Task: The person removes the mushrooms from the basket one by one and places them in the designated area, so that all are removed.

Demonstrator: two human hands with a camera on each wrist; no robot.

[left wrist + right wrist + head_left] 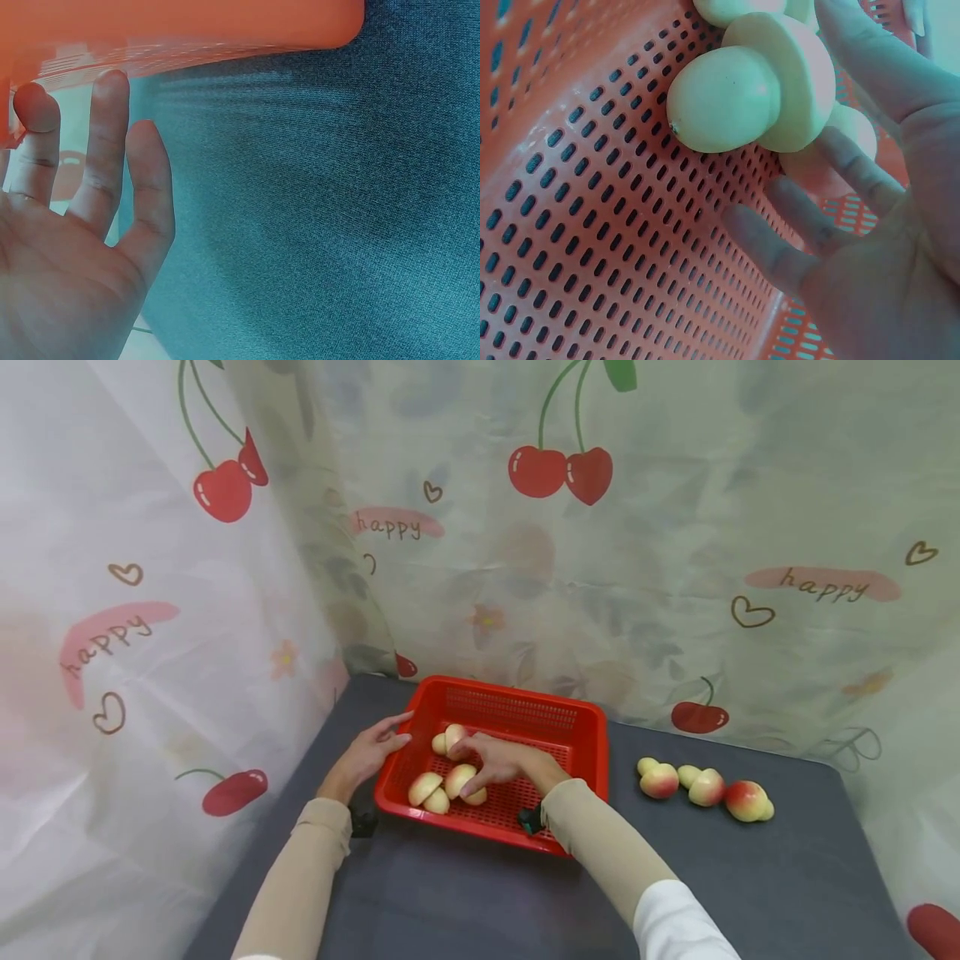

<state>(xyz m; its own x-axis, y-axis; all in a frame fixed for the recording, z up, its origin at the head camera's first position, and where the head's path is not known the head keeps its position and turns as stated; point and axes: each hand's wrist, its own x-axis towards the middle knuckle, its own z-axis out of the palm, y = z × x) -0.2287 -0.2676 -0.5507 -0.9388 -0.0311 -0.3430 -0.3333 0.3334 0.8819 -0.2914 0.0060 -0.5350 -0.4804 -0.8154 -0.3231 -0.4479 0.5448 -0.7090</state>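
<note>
A red perforated basket (487, 835) holds several cream, mushroom-shaped pieces, among them one at its left front (426, 789). My left hand (365, 758) is at the basket's left rim; in the left wrist view its fingers (109, 150) touch or nearly touch the basket's side (225, 22). Inside the basket, my right hand (498, 758) reaches over a piece (459, 779), thumb and fingers spread around it. From the right wrist, the thumb and fingers of that hand (877, 247) lie apart beside a piece (799, 82); whether they touch it is unclear.
Three red-and-yellow pieces (660, 780), (707, 787), (746, 801) lie in a row on the dark table (675, 877), right of the basket. A patterned curtain (480, 568) hangs behind the table and along its left side.
</note>
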